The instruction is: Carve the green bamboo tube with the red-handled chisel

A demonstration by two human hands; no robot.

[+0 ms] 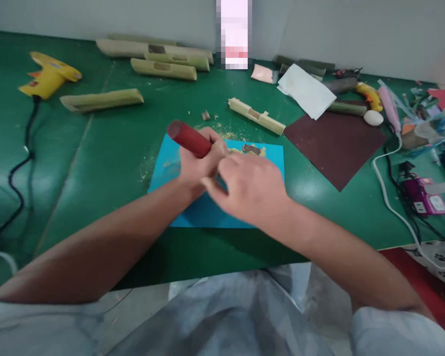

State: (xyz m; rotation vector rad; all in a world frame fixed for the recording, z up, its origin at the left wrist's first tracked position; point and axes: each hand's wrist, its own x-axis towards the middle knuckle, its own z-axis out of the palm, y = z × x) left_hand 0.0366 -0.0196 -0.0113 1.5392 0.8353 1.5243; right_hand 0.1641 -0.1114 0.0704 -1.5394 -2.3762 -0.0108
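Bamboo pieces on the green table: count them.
At least 6: four clustered at back left, one alone nearer the yellow glue gun, one pale notched piece past the blue mat. Darker ones at back right, partly under white paper, may add more.

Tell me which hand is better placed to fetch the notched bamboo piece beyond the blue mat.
Right, probably: the right hand lies nearer the bamboo piece, on its side; the left hand grips a red cylinder.
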